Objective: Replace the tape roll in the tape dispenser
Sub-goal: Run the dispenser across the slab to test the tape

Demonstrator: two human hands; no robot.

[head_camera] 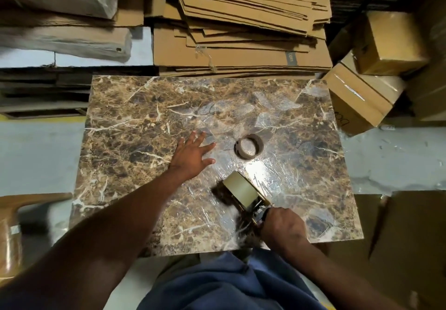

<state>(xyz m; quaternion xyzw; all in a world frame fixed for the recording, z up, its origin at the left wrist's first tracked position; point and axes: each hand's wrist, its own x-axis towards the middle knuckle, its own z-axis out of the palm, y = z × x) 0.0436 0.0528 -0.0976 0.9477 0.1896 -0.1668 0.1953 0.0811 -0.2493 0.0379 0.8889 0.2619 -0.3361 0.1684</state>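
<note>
The tape dispenser (251,201) lay low over the near right part of the marble-patterned table (125,116), carrying a full, pale roll of tape (241,190) on its hub. The right hand (283,225) was closed around the handle end, fingers wrapped tight, though motion blur around the frame made it hard to say whether the tape end was threaded past the blade. Beyond it, near the middle of the table and apart from the dispenser, stood an empty cardboard core (249,146), a bare brown ring with nothing left on it. The left hand (193,156) was spread flat on the table just left of that core, fingers open and holding nothing.

Judged from this layout, the swap itself looked done: spent core out, fresh roll seated. The step in hand seemed to be the finish, either leading the tape through the front of the dispenser or testing it on the surface. The next move would call for the free hand to steady the roll or pull the loose end while the right kept the handle firm.

As for containers, the sealed cardboard boxes (376,63) at the right were taped shut, so their contents could not be seen. The stack of flattened cartons (241,20) behind the table held nothing.
</note>
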